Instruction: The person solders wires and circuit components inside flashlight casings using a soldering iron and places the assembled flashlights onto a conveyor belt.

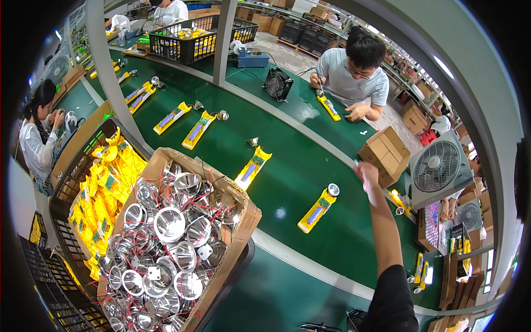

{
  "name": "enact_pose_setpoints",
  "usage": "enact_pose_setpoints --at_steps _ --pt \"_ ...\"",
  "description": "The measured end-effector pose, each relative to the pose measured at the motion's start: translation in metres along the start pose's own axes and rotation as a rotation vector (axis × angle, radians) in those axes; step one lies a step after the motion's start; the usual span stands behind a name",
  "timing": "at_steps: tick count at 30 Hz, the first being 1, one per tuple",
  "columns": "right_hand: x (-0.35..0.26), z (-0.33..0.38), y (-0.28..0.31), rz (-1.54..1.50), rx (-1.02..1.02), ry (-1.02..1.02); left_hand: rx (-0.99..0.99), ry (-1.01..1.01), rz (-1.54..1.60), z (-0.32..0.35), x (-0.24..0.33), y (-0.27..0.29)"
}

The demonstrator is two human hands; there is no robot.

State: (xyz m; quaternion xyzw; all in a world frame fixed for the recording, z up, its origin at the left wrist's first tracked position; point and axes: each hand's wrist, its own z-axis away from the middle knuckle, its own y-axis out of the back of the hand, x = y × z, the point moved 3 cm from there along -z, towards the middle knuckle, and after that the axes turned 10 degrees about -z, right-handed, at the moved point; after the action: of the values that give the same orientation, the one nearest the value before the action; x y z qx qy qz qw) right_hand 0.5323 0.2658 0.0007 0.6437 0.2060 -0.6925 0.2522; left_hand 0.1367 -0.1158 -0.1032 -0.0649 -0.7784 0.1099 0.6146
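My right hand (pixel 367 174) reaches out over the far side of the green conveyor belt, beside an open cardboard box (pixel 385 155). Motion smears its fingers, and a pale spot shows at their tips; whether they hold anything is unclear. Below the hand on the belt lies a yellow flashlight housing (pixel 317 211) with a silver reflector (pixel 333 190) at its upper end. Another yellow housing (pixel 254 168) lies farther left, its reflector beside it. My left hand is out of view.
A cardboard box (pixel 251 217) full of silver reflectors with red wires stands at left, beside a black crate (pixel 60 206) of yellow housings. A metal post (pixel 224 44) rises across the belt. Opposite, a co-worker (pixel 357 72) handles a yellow housing. A fan (pixel 441 163) stands at right.
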Motion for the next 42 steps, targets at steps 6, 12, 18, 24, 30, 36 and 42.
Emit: enact_pose_setpoints --at_steps 6,12,18,24,30,36,42 --pt "-0.014 0.014 -0.018 -0.247 0.269 -0.183 0.015 -0.017 -0.087 0.028 0.017 0.008" --pt "-0.005 0.082 0.091 0.324 0.021 -0.164 -0.193 -0.018 -0.114 0.083 0.04 -0.027" --pt "0.012 0.2 0.394 1.336 -0.084 -0.232 -0.377 -0.126 -0.145 0.09 0.048 -0.072" --pt "0.005 0.255 0.498 1.283 0.528 -0.37 -0.317 -0.574 -0.973 0.137 -0.067 -0.113" --pt "0.045 0.225 0.497 1.289 0.511 -0.335 -0.198 -0.231 -0.486 0.1 -0.112 -0.136" --pt "0.046 0.22 0.493 1.313 0.539 -0.393 -0.121 0.114 -0.001 0.095 -0.102 -0.125" --pt "0.006 0.244 0.459 1.27 0.369 -0.233 -0.05 0.434 0.502 0.117 -0.051 -0.113"
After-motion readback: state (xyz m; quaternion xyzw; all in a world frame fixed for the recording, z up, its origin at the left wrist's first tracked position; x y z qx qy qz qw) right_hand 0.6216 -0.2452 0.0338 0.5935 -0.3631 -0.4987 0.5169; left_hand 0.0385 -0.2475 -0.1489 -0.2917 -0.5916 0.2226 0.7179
